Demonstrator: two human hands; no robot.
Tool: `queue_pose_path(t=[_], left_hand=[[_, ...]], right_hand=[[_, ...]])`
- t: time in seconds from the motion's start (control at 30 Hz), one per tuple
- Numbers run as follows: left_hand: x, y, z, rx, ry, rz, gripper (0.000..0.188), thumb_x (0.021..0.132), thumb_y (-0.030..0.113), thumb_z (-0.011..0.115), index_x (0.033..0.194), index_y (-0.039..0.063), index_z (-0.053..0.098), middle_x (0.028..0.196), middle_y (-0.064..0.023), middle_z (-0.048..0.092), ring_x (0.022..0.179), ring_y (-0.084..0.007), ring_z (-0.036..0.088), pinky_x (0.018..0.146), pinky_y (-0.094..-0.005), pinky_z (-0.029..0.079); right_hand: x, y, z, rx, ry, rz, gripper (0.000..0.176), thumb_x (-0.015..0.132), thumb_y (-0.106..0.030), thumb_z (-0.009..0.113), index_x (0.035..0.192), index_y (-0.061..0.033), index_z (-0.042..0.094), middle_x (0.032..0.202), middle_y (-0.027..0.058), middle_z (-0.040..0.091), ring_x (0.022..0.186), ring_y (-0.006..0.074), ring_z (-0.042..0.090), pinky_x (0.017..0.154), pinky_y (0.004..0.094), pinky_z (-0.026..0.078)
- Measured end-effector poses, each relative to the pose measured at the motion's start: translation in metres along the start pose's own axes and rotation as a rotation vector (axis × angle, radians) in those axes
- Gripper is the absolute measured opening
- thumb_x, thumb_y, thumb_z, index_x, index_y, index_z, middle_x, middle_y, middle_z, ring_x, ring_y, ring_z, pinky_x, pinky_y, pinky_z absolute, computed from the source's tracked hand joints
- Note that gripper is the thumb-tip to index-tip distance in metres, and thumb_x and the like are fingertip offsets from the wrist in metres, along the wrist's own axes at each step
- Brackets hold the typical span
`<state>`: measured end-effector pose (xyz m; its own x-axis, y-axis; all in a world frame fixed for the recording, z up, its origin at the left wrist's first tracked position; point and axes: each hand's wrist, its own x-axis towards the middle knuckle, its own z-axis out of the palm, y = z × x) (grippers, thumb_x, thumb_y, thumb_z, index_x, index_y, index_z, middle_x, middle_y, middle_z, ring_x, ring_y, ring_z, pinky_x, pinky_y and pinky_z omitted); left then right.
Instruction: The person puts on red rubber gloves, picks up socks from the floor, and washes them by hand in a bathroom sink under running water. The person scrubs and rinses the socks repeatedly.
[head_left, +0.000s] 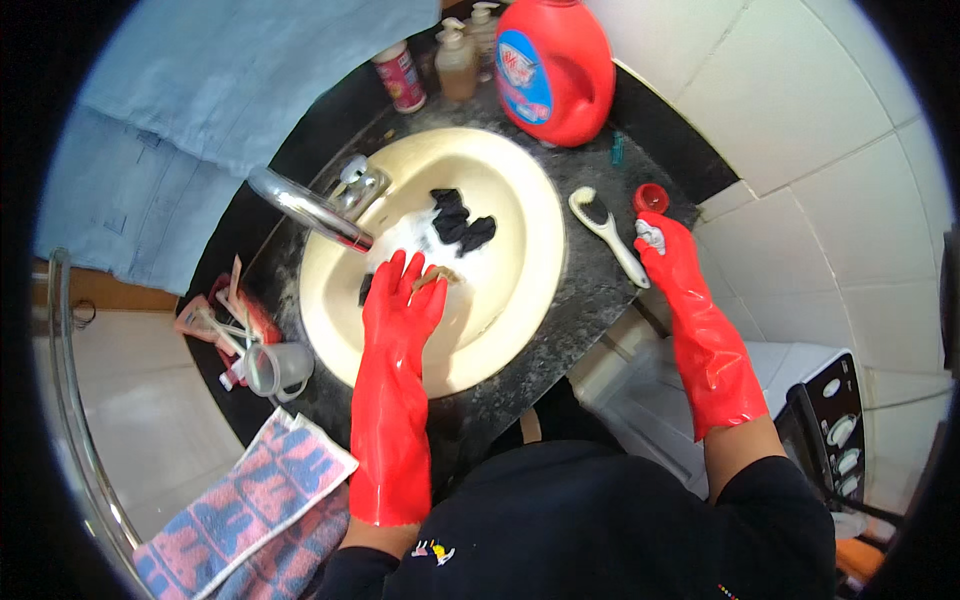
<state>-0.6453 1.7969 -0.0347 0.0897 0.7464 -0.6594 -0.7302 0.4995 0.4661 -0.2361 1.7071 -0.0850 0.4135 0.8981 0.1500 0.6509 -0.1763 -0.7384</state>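
Note:
My left hand (401, 300), in a long red rubber glove, reaches over the cream oval sink (540, 247) below the chrome faucet (315, 214). Its fingers are apart. A tan strip (439, 276) shows beside the thumb, and whether they touch is unclear. Dark wet cloth pieces (457, 225) lie in the basin with white suds (405, 236). My right hand (664, 251), gloved alike, is low at the counter's right edge, against a small red cap (651, 198). A white lump (651, 237) shows at its fingers; I cannot tell whether it is gripped.
A white-handled scrub brush (611, 236) lies right of the sink. Behind stand a red detergent jug (559, 75), pump bottles (455, 64) and a pink canister (401, 79). Leftward are a clear plastic mug (279, 369) and a patterned towel (247, 502). A washing machine (795, 364) stands right.

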Motion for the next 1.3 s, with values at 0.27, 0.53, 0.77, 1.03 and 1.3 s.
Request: queue_pose_path(t=[0.27, 0.53, 0.77, 1.03, 1.3], left_hand=[[-0.004, 0.013, 0.018, -0.046, -0.047, -0.018, 0.041, 0.104, 0.032, 0.053, 0.138, 0.009, 0.057, 0.141, -0.0127, 0.058, 0.122, -0.035, 0.059, 0.099, -0.0509, 0.054], [-0.012, 0.004, 0.032, -0.053, -0.134, -0.11, 0.044, 0.102, 0.028, 0.056, 0.143, 0.011, 0.053, 0.149, -0.0129, 0.053, 0.124, -0.0337, 0.059, 0.101, -0.0517, 0.053], [-0.032, -0.044, 0.084, 0.075, -0.326, -0.29, 0.052, 0.101, 0.032, 0.061, 0.146, 0.009, 0.05, 0.149, -0.0183, 0.051, 0.122, -0.0329, 0.061, 0.103, -0.0445, 0.053], [-0.056, -0.061, 0.112, 0.357, -0.517, -0.316, 0.064, 0.102, 0.04, 0.06, 0.157, 0.02, 0.035, 0.153, -0.0195, 0.045, 0.127, -0.0389, 0.058, 0.098, -0.0459, 0.057], [-0.02, -0.019, 0.036, 0.298, -0.154, -0.165, 0.051, 0.102, 0.033, 0.062, 0.149, 0.019, 0.049, 0.145, -0.0149, 0.054, 0.12, -0.0332, 0.063, 0.091, -0.0441, 0.06]], right_hand=[[0.014, 0.007, 0.019, -0.223, -0.01, -0.171, 0.048, 0.081, -0.014, 0.076, 0.128, -0.0052, 0.065, 0.115, 0.0148, 0.073, 0.104, 0.0328, 0.069, 0.092, 0.0421, 0.053], [0.01, -0.035, -0.013, -0.009, -0.02, -0.04, 0.06, 0.087, -0.021, 0.074, 0.142, -0.0052, 0.055, 0.137, 0.0181, 0.063, 0.128, 0.0313, 0.059, 0.107, 0.0409, 0.046], [-0.03, -0.148, -0.018, 0.356, -0.278, -0.061, 0.059, 0.094, -0.017, 0.067, 0.149, -0.006, 0.049, 0.144, 0.0119, 0.056, 0.13, 0.0257, 0.056, 0.112, 0.0396, 0.04], [-0.025, -0.113, 0.001, 0.788, -0.365, 0.172, 0.039, 0.099, -0.011, 0.061, 0.137, -0.0049, 0.06, 0.109, 0.0052, 0.069, 0.087, 0.0092, 0.06, 0.08, 0.0251, 0.048], [0.029, -0.04, -0.026, 0.094, 0.069, -0.214, 0.022, 0.097, -0.011, 0.064, 0.116, -0.0041, 0.071, 0.105, 0.0122, 0.074, 0.088, 0.023, 0.071, 0.079, 0.0344, 0.055]])
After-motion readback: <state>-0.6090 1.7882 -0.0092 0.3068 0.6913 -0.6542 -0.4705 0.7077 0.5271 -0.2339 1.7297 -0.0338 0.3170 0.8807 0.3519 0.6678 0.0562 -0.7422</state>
